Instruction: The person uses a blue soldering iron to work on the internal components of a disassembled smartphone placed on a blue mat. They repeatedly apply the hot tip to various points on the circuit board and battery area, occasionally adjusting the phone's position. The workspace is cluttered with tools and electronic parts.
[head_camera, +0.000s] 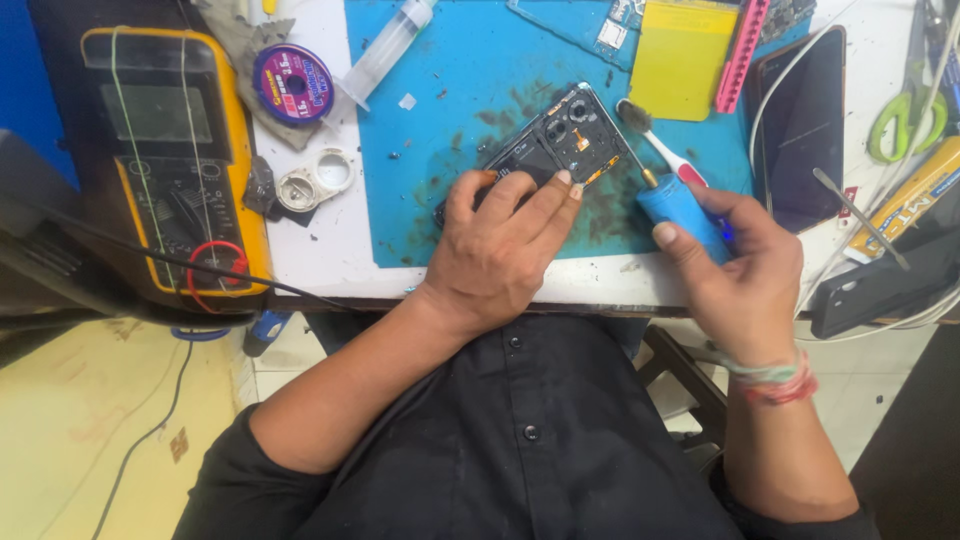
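Observation:
An opened black phone (560, 135) with its back cover off lies on a blue work mat (470, 70). My left hand (495, 250) presses down on the phone's near end, fingers spread over it. My right hand (740, 270) grips a blue-handled soldering iron (680, 215), whose metal tip reaches the phone's right edge. A small brush (655, 140) with a white and red handle lies just right of the phone, partly behind the iron.
A yellow multimeter (165, 150) stands at the left, a purple solder-wire spool (293, 83) and a syringe (385, 50) beside it. A dark phone (800, 120), metal tweezers (860, 218), green scissors (910, 115) and a yellow pad (680, 55) lie at the right.

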